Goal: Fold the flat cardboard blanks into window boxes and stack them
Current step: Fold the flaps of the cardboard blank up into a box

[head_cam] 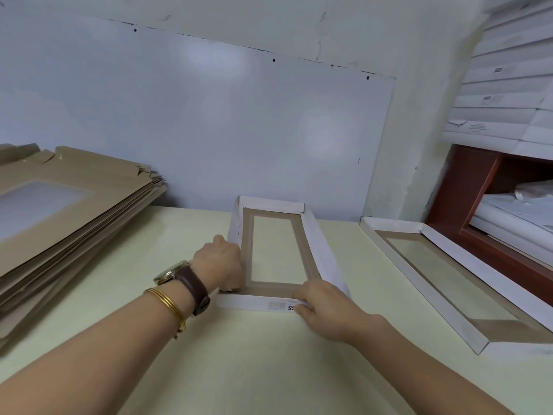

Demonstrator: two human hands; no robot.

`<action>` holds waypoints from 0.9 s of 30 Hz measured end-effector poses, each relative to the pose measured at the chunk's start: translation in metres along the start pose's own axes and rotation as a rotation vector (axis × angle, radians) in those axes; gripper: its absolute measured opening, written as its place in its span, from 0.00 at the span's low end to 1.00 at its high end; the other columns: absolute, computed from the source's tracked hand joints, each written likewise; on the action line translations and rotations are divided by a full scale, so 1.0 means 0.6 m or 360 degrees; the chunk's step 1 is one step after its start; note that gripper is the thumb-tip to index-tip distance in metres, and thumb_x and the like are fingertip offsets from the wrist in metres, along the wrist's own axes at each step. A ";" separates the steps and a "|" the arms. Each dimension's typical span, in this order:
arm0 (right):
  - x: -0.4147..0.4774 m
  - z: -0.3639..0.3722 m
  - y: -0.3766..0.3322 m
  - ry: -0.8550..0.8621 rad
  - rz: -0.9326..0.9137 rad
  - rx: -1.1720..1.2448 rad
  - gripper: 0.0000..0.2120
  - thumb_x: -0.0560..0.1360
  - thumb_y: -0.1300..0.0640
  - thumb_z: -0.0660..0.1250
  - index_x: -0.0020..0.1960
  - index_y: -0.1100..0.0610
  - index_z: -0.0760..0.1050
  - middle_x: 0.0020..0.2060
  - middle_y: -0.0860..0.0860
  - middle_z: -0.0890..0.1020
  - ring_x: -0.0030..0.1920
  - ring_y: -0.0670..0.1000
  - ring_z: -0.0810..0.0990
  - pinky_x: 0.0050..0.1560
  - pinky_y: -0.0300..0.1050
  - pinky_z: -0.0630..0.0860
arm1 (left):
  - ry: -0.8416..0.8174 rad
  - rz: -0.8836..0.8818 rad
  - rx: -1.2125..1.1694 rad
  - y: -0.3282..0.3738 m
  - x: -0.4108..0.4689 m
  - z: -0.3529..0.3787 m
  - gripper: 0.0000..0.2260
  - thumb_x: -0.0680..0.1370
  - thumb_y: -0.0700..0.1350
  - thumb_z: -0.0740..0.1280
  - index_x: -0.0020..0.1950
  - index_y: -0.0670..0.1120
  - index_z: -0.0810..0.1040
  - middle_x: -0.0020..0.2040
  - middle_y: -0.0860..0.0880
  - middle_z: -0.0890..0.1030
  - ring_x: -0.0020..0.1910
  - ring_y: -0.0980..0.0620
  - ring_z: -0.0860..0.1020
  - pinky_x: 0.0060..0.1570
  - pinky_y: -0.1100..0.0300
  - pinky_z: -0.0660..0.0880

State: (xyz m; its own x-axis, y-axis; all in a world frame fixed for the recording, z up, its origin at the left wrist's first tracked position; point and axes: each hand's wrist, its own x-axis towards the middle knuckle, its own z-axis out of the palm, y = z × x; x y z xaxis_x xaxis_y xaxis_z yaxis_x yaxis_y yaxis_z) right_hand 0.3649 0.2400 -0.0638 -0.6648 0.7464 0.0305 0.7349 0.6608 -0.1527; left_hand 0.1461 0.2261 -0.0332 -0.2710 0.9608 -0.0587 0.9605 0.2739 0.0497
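A partly folded window box (317, 244) lies open side up in the middle of the pale table, white walls raised around a brown frame with a clear window. My left hand (220, 262) grips its left wall near the front corner, fingers curled over the edge. My right hand (321, 307) pinches the front wall at the right corner, thumb on top. A pile of flat brown blanks (59, 223) with windows lies at the left. A finished window box (443, 283) rests at the right.
A whiteboard (194, 124) leans against the wall behind the table. At the far right a red-brown shelf unit (466, 187) carries stacked white folded boxes (502, 85) on top and white material inside. The table (245, 360) edge runs along the wall.
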 end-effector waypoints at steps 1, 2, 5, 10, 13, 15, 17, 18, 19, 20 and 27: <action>-0.001 0.001 -0.001 0.0003 0.0003 -0.0002 0.16 0.78 0.59 0.56 0.33 0.53 0.58 0.32 0.49 0.64 0.36 0.54 0.66 0.36 0.48 0.62 | -0.0037 0.0003 -0.0016 0.002 0.001 0.006 0.08 0.70 0.42 0.66 0.46 0.46 0.68 0.52 0.45 0.65 0.42 0.45 0.70 0.42 0.57 0.71; -0.002 0.001 -0.002 0.0007 0.0006 -0.0007 0.16 0.79 0.59 0.56 0.33 0.53 0.58 0.32 0.49 0.64 0.36 0.54 0.66 0.36 0.48 0.62 | -0.0058 0.0005 -0.0035 0.004 0.002 0.010 0.08 0.71 0.43 0.65 0.46 0.46 0.67 0.52 0.46 0.64 0.42 0.45 0.70 0.42 0.57 0.71; -0.004 0.000 -0.005 0.0003 0.0008 -0.0024 0.16 0.79 0.59 0.56 0.33 0.52 0.57 0.33 0.48 0.64 0.38 0.54 0.66 0.37 0.48 0.63 | -0.0081 0.0016 -0.0118 0.003 0.004 0.014 0.07 0.71 0.43 0.64 0.43 0.45 0.66 0.48 0.46 0.64 0.39 0.48 0.71 0.38 0.60 0.71; 0.002 0.003 -0.031 -0.0057 -0.0064 -0.0042 0.14 0.78 0.63 0.54 0.36 0.51 0.58 0.39 0.50 0.65 0.44 0.54 0.66 0.43 0.48 0.65 | -0.0140 0.0004 -0.0203 0.003 0.006 0.008 0.04 0.67 0.39 0.62 0.37 0.45 0.67 0.43 0.46 0.67 0.31 0.51 0.73 0.25 0.64 0.68; 0.019 0.013 -0.063 -0.0055 -0.0124 0.0010 0.08 0.79 0.63 0.54 0.42 0.54 0.66 0.42 0.52 0.67 0.48 0.55 0.68 0.51 0.52 0.70 | -0.0145 -0.0021 -0.0242 0.005 0.010 0.010 0.03 0.67 0.39 0.63 0.37 0.44 0.68 0.44 0.46 0.68 0.31 0.50 0.74 0.27 0.63 0.70; 0.031 0.022 -0.082 -0.0045 -0.0136 0.0071 0.06 0.79 0.62 0.54 0.46 0.56 0.68 0.45 0.53 0.70 0.50 0.55 0.69 0.54 0.54 0.71 | -0.0114 -0.0041 -0.0256 0.005 0.012 0.014 0.04 0.68 0.42 0.64 0.37 0.44 0.69 0.46 0.46 0.69 0.33 0.49 0.73 0.30 0.61 0.71; 0.040 0.028 -0.094 -0.0051 -0.0155 0.0084 0.09 0.80 0.61 0.55 0.54 0.58 0.72 0.50 0.56 0.73 0.54 0.57 0.71 0.57 0.55 0.71 | -0.0087 -0.0066 -0.0249 0.007 0.014 0.017 0.06 0.70 0.44 0.64 0.41 0.44 0.68 0.48 0.46 0.67 0.38 0.48 0.72 0.36 0.59 0.72; 0.043 0.030 -0.098 -0.0061 -0.0162 0.0083 0.12 0.80 0.61 0.54 0.59 0.58 0.73 0.52 0.57 0.74 0.56 0.58 0.71 0.57 0.56 0.71 | -0.0084 -0.0075 -0.0240 0.008 0.014 0.018 0.07 0.71 0.45 0.64 0.44 0.45 0.68 0.48 0.46 0.66 0.40 0.47 0.72 0.38 0.59 0.72; 0.044 0.031 -0.102 -0.0070 -0.0165 0.0087 0.13 0.81 0.61 0.54 0.62 0.58 0.72 0.53 0.57 0.73 0.57 0.58 0.70 0.58 0.57 0.71 | -0.0087 -0.0081 -0.0232 0.009 0.015 0.017 0.08 0.71 0.46 0.65 0.46 0.46 0.68 0.49 0.46 0.65 0.41 0.47 0.72 0.39 0.58 0.72; 0.045 0.032 -0.104 -0.0073 -0.0166 0.0093 0.14 0.81 0.61 0.54 0.63 0.57 0.72 0.53 0.57 0.73 0.58 0.59 0.70 0.58 0.58 0.71 | -0.0093 -0.0084 -0.0228 0.009 0.015 0.017 0.09 0.71 0.47 0.65 0.46 0.46 0.68 0.49 0.46 0.65 0.41 0.47 0.72 0.40 0.58 0.73; 0.052 0.034 -0.101 -0.0121 -0.0154 0.0117 0.19 0.79 0.63 0.54 0.66 0.51 0.71 0.51 0.56 0.70 0.57 0.58 0.68 0.58 0.60 0.71 | -0.0113 -0.0097 -0.0187 0.012 0.017 0.013 0.07 0.70 0.46 0.64 0.43 0.46 0.67 0.47 0.46 0.66 0.39 0.49 0.73 0.40 0.59 0.74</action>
State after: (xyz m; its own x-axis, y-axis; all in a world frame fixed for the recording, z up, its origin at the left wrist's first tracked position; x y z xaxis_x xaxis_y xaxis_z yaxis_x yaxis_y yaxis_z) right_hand 0.2969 0.2213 -0.0735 -0.7426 0.6692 -0.0262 0.6567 0.7199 -0.2246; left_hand 0.1504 0.2375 -0.0409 -0.3195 0.9379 -0.1353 0.9271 0.3390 0.1602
